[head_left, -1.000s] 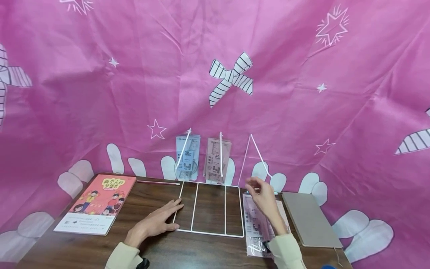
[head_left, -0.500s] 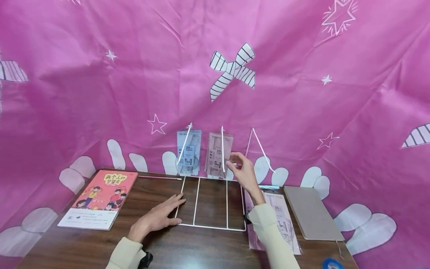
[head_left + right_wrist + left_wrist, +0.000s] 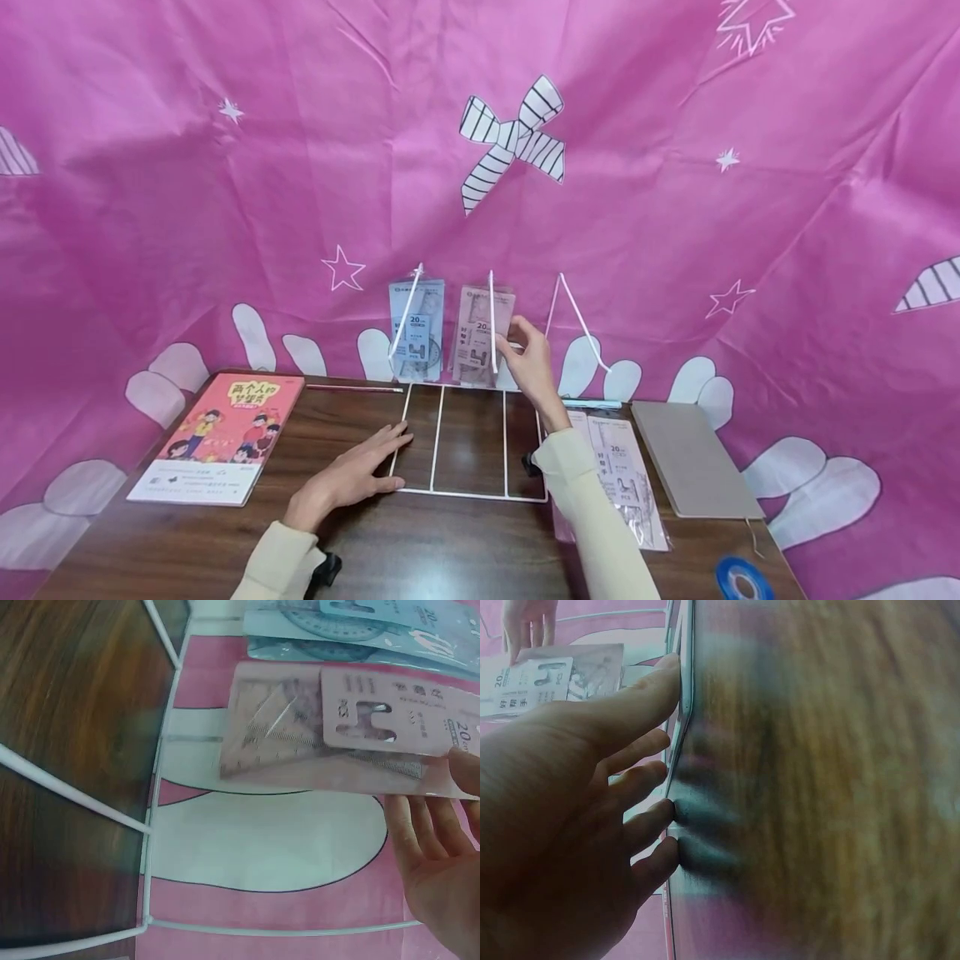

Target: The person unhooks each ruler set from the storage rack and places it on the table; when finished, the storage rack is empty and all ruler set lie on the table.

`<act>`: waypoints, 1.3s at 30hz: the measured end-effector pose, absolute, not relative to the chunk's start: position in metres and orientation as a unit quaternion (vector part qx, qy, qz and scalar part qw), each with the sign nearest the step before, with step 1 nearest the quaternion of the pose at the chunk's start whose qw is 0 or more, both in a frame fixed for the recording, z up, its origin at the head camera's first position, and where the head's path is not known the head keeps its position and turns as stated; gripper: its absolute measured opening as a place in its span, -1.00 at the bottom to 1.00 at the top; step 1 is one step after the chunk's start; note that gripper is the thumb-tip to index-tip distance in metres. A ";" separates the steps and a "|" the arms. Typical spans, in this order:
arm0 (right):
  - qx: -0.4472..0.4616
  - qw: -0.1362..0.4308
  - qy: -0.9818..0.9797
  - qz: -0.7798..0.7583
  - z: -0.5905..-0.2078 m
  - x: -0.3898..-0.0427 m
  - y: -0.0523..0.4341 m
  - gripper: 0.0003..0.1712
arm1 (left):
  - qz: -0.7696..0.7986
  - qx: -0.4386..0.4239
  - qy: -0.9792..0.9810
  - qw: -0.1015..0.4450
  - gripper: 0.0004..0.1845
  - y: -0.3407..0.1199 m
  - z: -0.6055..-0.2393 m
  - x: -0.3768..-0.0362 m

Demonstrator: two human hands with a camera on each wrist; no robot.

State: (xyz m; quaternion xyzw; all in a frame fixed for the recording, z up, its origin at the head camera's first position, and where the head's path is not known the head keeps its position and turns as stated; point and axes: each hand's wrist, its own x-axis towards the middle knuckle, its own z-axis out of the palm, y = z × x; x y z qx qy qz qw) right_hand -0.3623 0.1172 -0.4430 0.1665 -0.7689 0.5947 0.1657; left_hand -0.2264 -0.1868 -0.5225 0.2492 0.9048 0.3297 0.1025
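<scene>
A white wire rack (image 3: 472, 496) has its base on the table and several slanted wire arms at the back. From the middle arm hangs a pink packaged ruler set (image 3: 471, 325). My right hand (image 3: 528, 358) pinches that packet by its right edge. In the right wrist view the thumb of my right hand (image 3: 442, 877) lies on the packet's front and the fingers go behind; a set square and a ruler show through the clear plastic. A blue packaged ruler set (image 3: 430, 333) hangs on the left arm. My left hand (image 3: 348, 475) rests its extended fingers at the rack's left side.
Pink packaged ruler sets (image 3: 626, 483) lie right of the rack, partly under my right sleeve. Beyond them are a light blue pen (image 3: 592, 404), a grey notebook (image 3: 693, 458) and a blue tape roll (image 3: 727, 571). A red-covered book (image 3: 217, 433) and a pencil (image 3: 356, 387) lie left.
My right hand has moved left from above the packets on the table to the pink packet on the middle arm and holds its edge. My left hand stays at the rack.
</scene>
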 end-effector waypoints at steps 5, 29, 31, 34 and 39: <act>0.153 0.163 -0.748 0.625 -0.440 -0.357 0.121 -0.79 | 0.334 0.247 0.903 0.108 -0.24 -0.186 -0.519 -0.226; 0.152 0.141 -0.761 0.614 -0.433 -0.318 0.134 -0.79 | 0.332 0.245 0.904 0.109 -0.23 -0.190 -0.525 -0.228; 0.153 0.140 -0.760 0.616 -0.432 -0.315 0.135 -0.81 | 0.332 0.245 0.905 0.110 -0.23 -0.190 -0.525 -0.228; 0.155 0.138 -0.761 0.615 -0.430 -0.309 0.137 -0.82 | 0.331 0.244 0.905 0.108 -0.23 -0.189 -0.524 -0.228; 0.162 0.129 -0.760 0.616 -0.429 -0.301 0.141 -0.80 | 0.331 0.247 0.904 0.107 -0.23 -0.188 -0.522 -0.227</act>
